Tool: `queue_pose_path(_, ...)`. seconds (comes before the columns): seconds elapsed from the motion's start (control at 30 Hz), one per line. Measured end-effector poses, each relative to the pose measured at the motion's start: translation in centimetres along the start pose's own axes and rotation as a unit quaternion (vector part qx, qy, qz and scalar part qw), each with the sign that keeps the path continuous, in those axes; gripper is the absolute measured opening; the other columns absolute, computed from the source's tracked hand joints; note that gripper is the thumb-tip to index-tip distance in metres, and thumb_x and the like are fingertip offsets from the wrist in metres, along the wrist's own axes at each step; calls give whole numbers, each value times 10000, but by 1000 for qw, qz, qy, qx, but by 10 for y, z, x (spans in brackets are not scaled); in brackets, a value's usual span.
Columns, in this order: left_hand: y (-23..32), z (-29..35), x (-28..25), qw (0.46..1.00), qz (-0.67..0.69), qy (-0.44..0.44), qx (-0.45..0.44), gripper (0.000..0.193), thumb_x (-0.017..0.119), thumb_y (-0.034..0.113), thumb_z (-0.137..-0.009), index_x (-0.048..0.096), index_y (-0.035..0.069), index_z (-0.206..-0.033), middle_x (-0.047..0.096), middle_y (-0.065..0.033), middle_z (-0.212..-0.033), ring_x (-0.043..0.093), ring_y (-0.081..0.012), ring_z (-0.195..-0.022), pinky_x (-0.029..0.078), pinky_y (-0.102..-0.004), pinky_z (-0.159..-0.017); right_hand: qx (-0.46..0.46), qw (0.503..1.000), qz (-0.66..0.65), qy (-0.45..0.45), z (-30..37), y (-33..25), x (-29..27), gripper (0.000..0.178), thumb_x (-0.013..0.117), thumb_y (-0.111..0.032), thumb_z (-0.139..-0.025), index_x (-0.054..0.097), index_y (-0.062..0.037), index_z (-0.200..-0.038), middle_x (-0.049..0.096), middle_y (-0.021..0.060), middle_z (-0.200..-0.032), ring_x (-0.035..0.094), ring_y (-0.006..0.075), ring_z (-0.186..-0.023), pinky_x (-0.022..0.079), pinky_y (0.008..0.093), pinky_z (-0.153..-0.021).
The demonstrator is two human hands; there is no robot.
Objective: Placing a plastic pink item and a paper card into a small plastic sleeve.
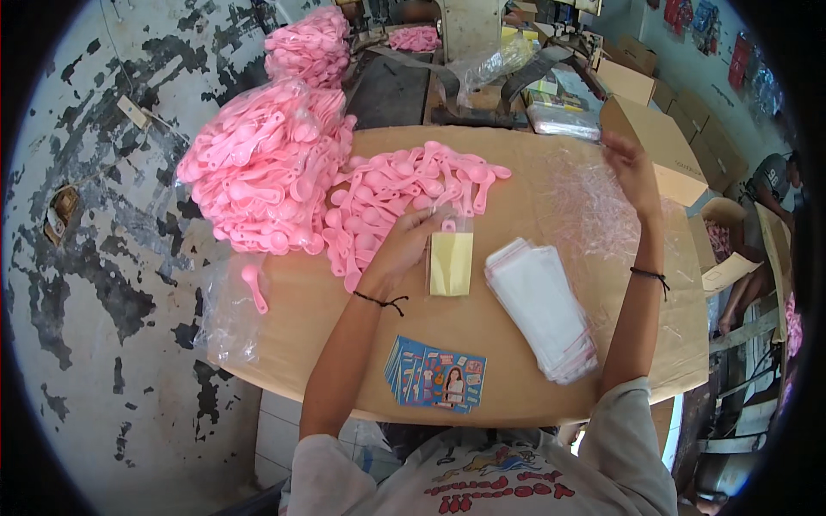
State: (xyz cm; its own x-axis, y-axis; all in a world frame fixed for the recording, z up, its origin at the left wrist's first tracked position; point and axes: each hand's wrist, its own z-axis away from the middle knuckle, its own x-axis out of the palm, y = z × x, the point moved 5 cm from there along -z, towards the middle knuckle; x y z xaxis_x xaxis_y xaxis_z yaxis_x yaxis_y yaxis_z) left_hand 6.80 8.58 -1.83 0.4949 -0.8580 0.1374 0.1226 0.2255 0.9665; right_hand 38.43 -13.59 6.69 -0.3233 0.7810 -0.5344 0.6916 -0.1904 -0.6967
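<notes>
My left hand [404, 243] pinches the upper edge of a small clear plastic packet [450, 262]. A pale yellow card shows inside it, with a bit of pink at the top. Raised over the far right of the table, my right hand [631, 175] has bent fingers spread apart, with nothing visible in them. Thin clear plastic strips [585, 202] lie in a tangle beside it. A stack of flat clear bags [542, 310] rests between my forearms. Loose pink spoons [387, 193] are heaped beyond my left hand. Blue printed cards [439, 376] lie fanned near the front edge.
Big clear bags full of pink spoons [267, 163] stand at the left. One spoon [254, 288] lies on a plastic bag [225, 322] there. Cardboard boxes [658, 150] and wrapped packs [564, 120] are at the back right. Another person [766, 189] sits at the far right.
</notes>
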Motion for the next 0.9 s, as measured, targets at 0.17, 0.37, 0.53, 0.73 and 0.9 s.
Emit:
queue_pose_path(0.17,11,13,4,1000,20,9,15,335,521,297,-993,606,69,-1223,647,17,-937,635,-84,-870,520,-251,-789,9,915,-202,-350,25,-80,34,411,598,-95,-881,562,-6,-1281,657,112,-1140,609,184,-972,482,313,-888)
queue_pose_path(0.37,4,1,8,997,27,-66,36,307,565,250,-974,583,43,-1201,640,-6,-1040,653,-96,-897,550,-236,-769,4,997,56,-56,13,16,45,399,587,-100,-893,561,-3,-1279,658,102,-1135,629,196,-979,496,325,-867)
queue_pose_path(0.53,8,5,7,998,-36,-10,45,284,542,215,-986,607,31,-1192,660,-16,-994,646,-92,-902,540,-229,-715,48,971,-162,-166,9,-42,46,266,561,-91,-903,634,23,-1132,666,50,-941,630,149,-878,508,283,-799)
queue_pose_path(0.73,19,14,11,992,48,18,113,316,563,258,-976,636,50,-1202,678,-4,-946,634,-63,-816,518,-229,-699,-77,926,-132,-344,65,-144,148,233,676,-187,-897,650,-16,-1053,646,26,-810,590,67,-720,486,246,-634)
queue_pose_path(0.9,20,10,-4,986,108,45,121,325,553,208,-977,598,44,-1254,672,-20,-995,636,-75,-791,530,-223,-645,-1,930,-216,-298,66,-144,168,239,709,-124,-865,657,-28,-1078,642,10,-774,582,56,-681,474,223,-608)
